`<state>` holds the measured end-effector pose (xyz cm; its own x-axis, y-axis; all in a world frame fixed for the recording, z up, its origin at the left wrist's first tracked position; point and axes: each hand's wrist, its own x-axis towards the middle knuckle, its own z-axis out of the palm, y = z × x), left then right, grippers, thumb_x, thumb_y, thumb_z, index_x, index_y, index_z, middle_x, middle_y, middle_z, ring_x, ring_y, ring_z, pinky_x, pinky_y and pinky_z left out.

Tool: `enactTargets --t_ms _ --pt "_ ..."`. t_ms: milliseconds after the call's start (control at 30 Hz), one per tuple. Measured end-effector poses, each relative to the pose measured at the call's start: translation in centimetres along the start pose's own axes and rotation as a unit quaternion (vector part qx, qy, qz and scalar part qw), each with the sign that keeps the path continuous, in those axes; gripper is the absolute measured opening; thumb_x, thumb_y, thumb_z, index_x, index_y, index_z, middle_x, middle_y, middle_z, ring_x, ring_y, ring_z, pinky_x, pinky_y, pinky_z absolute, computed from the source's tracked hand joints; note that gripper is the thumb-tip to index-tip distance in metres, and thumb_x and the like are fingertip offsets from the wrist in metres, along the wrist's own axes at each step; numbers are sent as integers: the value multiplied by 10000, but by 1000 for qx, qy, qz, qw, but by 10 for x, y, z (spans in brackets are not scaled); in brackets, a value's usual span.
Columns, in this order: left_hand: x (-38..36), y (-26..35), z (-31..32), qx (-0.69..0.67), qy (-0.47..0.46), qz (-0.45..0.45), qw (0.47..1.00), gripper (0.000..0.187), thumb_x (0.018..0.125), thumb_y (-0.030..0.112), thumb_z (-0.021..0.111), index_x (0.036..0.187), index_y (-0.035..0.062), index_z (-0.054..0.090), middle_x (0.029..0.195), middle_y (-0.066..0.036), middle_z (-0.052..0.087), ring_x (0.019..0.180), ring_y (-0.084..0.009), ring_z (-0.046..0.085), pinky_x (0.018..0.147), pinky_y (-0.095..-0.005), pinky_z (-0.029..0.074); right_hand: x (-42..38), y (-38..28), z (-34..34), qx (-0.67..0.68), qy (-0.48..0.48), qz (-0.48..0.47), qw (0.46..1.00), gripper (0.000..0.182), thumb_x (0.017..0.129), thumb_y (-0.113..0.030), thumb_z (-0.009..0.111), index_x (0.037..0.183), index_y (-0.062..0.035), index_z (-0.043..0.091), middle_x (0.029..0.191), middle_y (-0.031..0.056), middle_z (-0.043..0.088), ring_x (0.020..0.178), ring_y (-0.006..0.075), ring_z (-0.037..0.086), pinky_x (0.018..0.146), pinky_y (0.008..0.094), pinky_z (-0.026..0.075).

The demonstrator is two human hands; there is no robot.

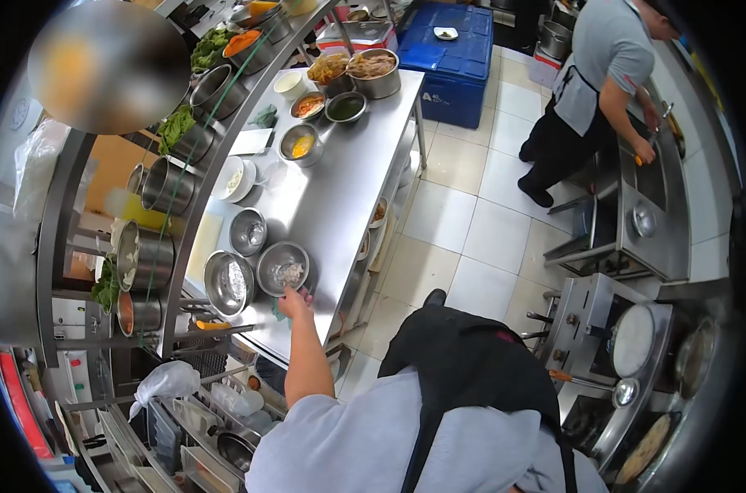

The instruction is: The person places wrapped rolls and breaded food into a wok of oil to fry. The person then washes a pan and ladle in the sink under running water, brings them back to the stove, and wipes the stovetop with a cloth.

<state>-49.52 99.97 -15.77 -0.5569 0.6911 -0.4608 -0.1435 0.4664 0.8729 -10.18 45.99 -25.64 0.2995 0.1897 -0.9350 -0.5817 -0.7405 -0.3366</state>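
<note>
My left hand (294, 301) reaches out over the front edge of a long steel table (348, 177). Its fingertips are at the near rim of a steel bowl (279, 264) that holds a little pale food. How the fingers close is too small to make out. A larger steel bowl (227, 283) stands just left of it and a smaller one (248, 232) behind. Something green (278, 311) shows under my wrist. My right hand is out of sight below my grey shirt and black apron.
Bowls of chopped food (373, 70) crowd the table's far end. A curved rack of steel pots (161, 187) runs along the left. Another person (591, 90) works at a cooker on the right. A blue crate (455, 62) stands behind; a stove with pans (632, 341) is at right.
</note>
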Motion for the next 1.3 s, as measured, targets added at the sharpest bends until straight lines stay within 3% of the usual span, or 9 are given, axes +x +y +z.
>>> enactTargets --t_ms 267,400,467,533,567,700,1033,1200,1300 --pt "49 9 58 -121 -131 -28 984 253 862 76 569 1094 -9 515 905 -136 625 696 -259 638 648 -407 592 -12 -50 31 -9 10 19 1000 380 963 -396 464 1240 -157 569 1260 59 569 1200 242 488 928 530 416" --pt "22 17 52 -94 -331 -142 928 980 856 708 498 1484 20 190 1522 -275 226 1381 -359 349 1126 -461 358 -29 -15 41 33 10 67 997 384 963 -398 463 1252 -167 562 1292 57 561 1232 246 476 941 545 409" --pt "-9 0 55 27 -417 -182 890 834 885 692 472 1399 56 309 1446 -246 382 1269 -332 479 1019 -455 448 -42 29 49 87 2 105 991 450 942 -429 497 1304 -163 529 1347 104 528 1240 309 477 978 546 405" --pt "-26 -44 66 82 -618 -257 738 678 891 679 487 1209 81 526 1057 -104 642 824 -235 641 754 -349 535 -60 77 55 136 2 165 977 629 936 -494 495 1439 -130 393 1451 149 437 1228 328 496 973 555 439" --pt "-93 -44 68 197 -592 -174 761 591 933 613 484 1178 87 595 1079 -99 661 909 -223 644 778 -328 525 -68 109 61 158 32 185 970 658 912 -510 527 1435 -129 401 1457 146 433 1264 358 486 952 554 458" --pt "-184 -96 111 441 -742 -127 489 563 935 570 506 1204 82 583 1095 -101 659 925 -223 640 791 -335 521 -89 265 90 273 137 151 940 556 864 -471 564 1324 -164 500 1259 118 572 1007 301 611 806 539 530" --pt "-290 -203 205 493 -849 127 -142 512 942 463 563 1271 72 553 1135 -108 654 967 -221 629 822 -350 509 -185 400 187 811 367 126 438 488 879 -495 545 1197 -126 518 1150 122 510 1001 308 535 880 523 465" --pt "-456 -274 131 461 -825 192 -264 481 948 328 586 1335 49 527 1159 -117 655 1031 -192 623 863 -315 495 -213 475 170 867 453 62 199 542 931 -589 470 1229 -138 513 1103 90 548 997 282 541 907 519 443" --pt "-549 -315 24 564 -770 91 -285 464 948 322 587 1324 54 538 1154 -96 658 1033 -189 624 871 -322 490 -247 503 141 841 487 -15 235 602 912 -649 473 1192 -120 536 1087 72 561 986 235 543 901 495 443"
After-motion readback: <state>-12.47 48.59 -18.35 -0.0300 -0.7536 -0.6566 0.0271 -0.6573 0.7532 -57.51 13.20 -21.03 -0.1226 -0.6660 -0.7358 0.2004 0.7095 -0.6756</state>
